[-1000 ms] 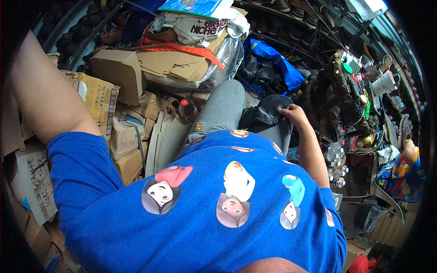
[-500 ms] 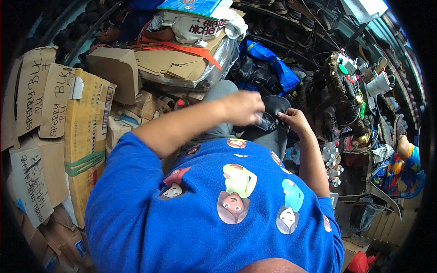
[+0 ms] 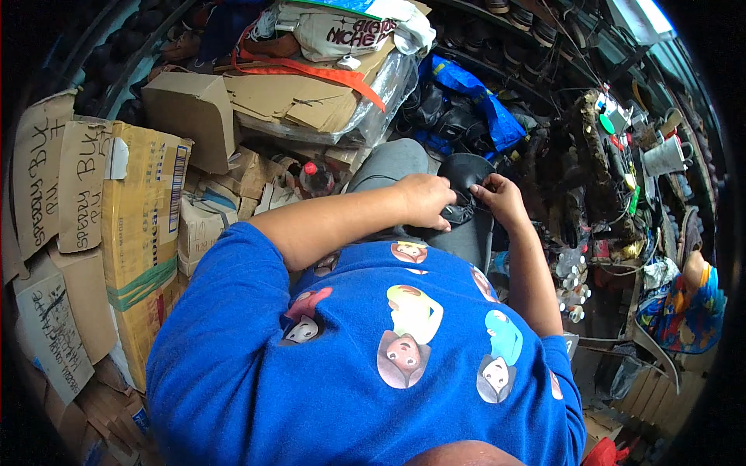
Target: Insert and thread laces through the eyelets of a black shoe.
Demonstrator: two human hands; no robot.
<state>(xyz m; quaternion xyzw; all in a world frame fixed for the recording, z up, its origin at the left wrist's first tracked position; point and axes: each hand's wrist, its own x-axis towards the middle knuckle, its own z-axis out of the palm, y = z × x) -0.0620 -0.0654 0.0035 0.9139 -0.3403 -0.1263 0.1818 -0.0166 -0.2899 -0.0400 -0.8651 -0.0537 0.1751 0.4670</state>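
Observation:
A black leather shoe [image 3: 466, 172] lies across my lap, its smooth, rounded part pointing away from me and a gathered, darker part nearer. My left hand [image 3: 426, 200] is at the shoe's left side, fingers curled down against it; whatever is between the fingertips is too small to tell. On the opposite side, my right hand [image 3: 502, 199] pinches the shoe's right edge between thumb and fingers. Grey trousers [image 3: 400, 159] cover my legs under the shoe. Part of the shoe is hidden behind my left hand.
Cardboard boxes [image 3: 144, 233] stack up at the left. Beyond my knees are flattened cardboard [image 3: 311, 97] and a blue bag [image 3: 486, 109]. A red-capped bottle [image 3: 316, 179] stands by my left leg. Small bottles [image 3: 573, 283], tools and a white mug [image 3: 667, 158] crowd the right.
My left hand, blurred and raised over the shoe before, has come down against its left side. My right hand keeps its pinch at the right edge. The whole view has shifted slightly.

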